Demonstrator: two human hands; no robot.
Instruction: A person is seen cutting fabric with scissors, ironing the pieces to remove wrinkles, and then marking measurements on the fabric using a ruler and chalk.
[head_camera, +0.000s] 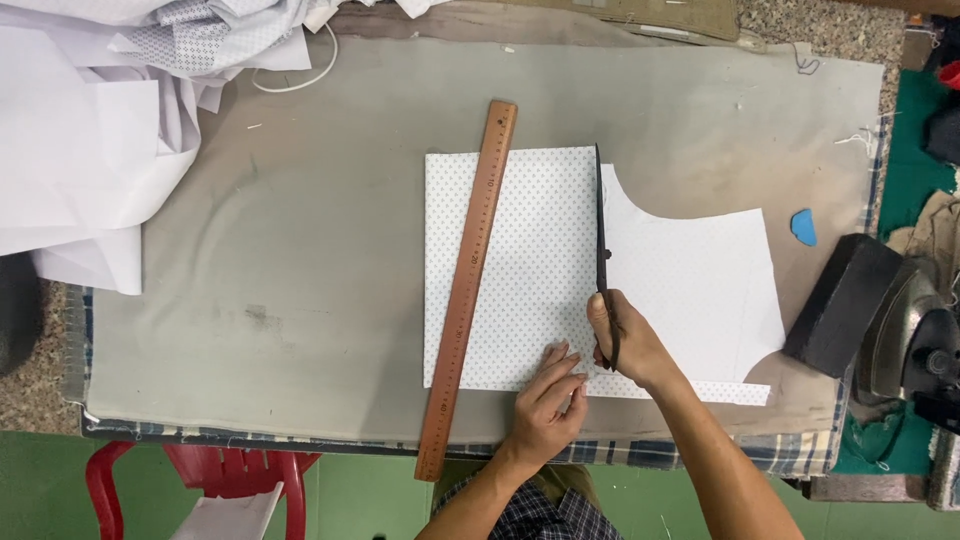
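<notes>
Head view is all I have, looking straight down on a desk (300, 280) covered with a grey cloth. My right hand (625, 345) is closed around the handles of a pair of long dark scissors (603, 240), whose blades point away from me and lie along the edge where a plain white paper pattern (690, 290) overlaps a piece of white dotted fabric (530, 260). The blades look nearly closed (the angle makes it hard to be sure). My left hand (550, 395) rests just beside the right one, fingers curled loosely and pressing down on the near edge of the dotted fabric; it grips nothing that I can see.

A long wooden ruler (467, 290) lies at a slight slant across the left part of the fabric, its near end reaching past the front edge of the desk. To the far left a heap of white cloth and paper sheets (100, 130) spills over the corner of the desk. On the right side sits a dark block (840, 305), touching a heavy iron (915, 335) beside it, and a small blue piece of chalk (803, 227) lies just beyond the block. Below the front edge of the desk I can see a red plastic chair (200, 480) on a green floor
</notes>
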